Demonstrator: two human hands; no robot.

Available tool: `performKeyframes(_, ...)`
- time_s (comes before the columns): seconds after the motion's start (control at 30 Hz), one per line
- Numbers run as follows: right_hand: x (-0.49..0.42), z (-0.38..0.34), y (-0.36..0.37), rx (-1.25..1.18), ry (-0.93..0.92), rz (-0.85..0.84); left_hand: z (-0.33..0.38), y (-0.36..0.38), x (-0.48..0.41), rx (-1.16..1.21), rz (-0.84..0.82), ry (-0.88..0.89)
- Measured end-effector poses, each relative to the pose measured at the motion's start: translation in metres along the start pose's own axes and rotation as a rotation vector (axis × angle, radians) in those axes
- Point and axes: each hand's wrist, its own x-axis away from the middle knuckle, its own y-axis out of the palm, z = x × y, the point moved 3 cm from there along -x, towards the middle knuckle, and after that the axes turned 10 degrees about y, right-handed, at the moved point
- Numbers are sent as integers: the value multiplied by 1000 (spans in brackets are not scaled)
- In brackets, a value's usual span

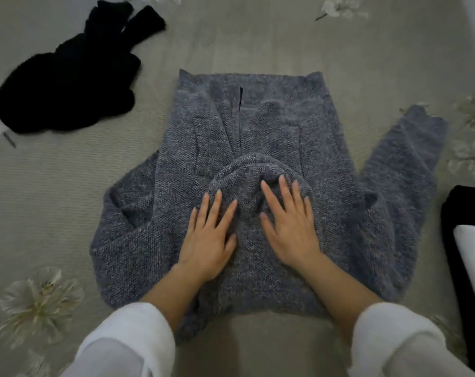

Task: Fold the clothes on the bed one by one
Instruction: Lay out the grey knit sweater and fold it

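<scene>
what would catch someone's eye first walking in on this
The grey knit sweater spread across the middle of the bed stands out first, with the left hand and right hand pressed flat on a bunched part of it. Next is the crumpled black garment lying apart at the upper left.

Dim, flat, soft light with faint shadows; slightly blurred and grainy throughout, the wide lens bending the edges.
</scene>
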Motion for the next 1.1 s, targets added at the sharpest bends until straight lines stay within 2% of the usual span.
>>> performKeyframes(0.07, -28, 8, 13, 102, -7, -48, -13, 15, -14, -35, -48, 8)
performKeyframes(0.13, -46, 19, 35, 183, 6, -174, -17, 32, -21, -21, -81, 15)
performKeyframes(0.2, -51, 26, 56, 241, 2, -197, -18, 44, -23, -26, -44, 11)
performKeyframes(0.33, -49, 26, 66, 215, -20, -61, -19, 49, -24, -5, 24, 18)
performKeyframes(0.43, -47, 21, 60, 166, -3, -75, -19, 37, -26, 74, -3, 7)
performKeyframes(0.5, -45, 12, 47, 22, 24, -71, -24, 24, -26, 163, -4, 28)
performKeyframes(0.57, -46, 2, 27, -179, 62, 71, -38, 1, -26, 237, 113, 33)
performKeyframes(0.6, -47, -3, 17, -248, 63, 186, -49, -12, -25, 231, 243, 9)
performKeyframes(0.67, -55, -17, 5, -301, 14, 335, -82, -34, -23, 144, 525, -155)
performKeyframes(0.7, -60, -27, 5, -276, -31, 326, -104, -43, -25, 126, 598, -305)
performKeyframes(0.77, -72, -47, 16, -129, -119, 130, -148, -51, -30, 178, 539, -630)
performKeyframes(0.8, -78, -54, 28, -18, -132, -6, -166, -51, -33, 187, 430, -746)
performKeyframes(0.83, -83, -58, 40, 93, -126, -119, -178, -52, -34, 144, 299, -786)
performKeyframes(0.9, -89, -60, 59, 226, -81, -204, -186, -54, -37, 0, 133, -652)
performKeyframes(1.0, -93, -62, 64, 243, -34, -171, -174, -61, -37, -81, 158, -307)
performKeyframes(1.03, -93, -63, 63, 258, -32, -170, -173, -68, -32, -100, 200, -274)
performKeyframes(1.1, -92, -64, 56, 298, -20, -183, -189, -86, -13, -109, 245, -352)
